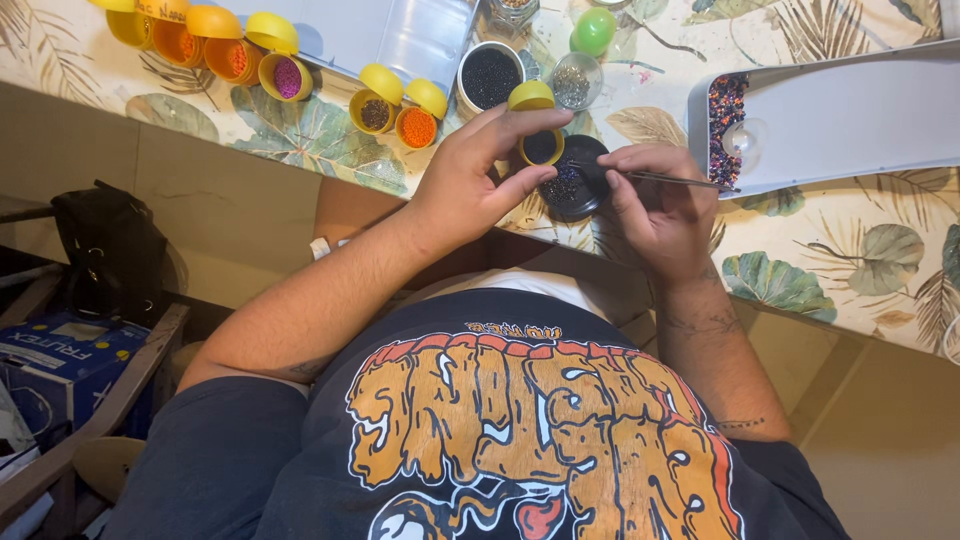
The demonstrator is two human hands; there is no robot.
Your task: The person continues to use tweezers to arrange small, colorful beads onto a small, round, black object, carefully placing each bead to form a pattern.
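The left hand [470, 185] curls around a small yellow capsule [540, 145] with its hinged lid up, thumb below and fingers over the top, holding it just above a round black dish [575, 190] of dark beads at the table's near edge; the right hand [655, 205] pinches a thin metal needle [680, 180] between thumb and fingertips, the needle lying level and pointing away to the right, its tip near a grey tray [850, 115]; both hands meet over the dish, almost touching.

The tray holds a strip of mixed purple and orange beads [727, 125] along its left end; behind the hands stand a round tin of black beads [489, 77], a clear jar of silvery beads [571, 82] and a green ball-shaped capsule [594, 30]; farther left, several open yellow capsules [395, 105] show orange, brown and purple beads; everything sits on a leaf-patterned tablecloth [800, 270]; a black bag [105, 250] rests on the floor well to the left.
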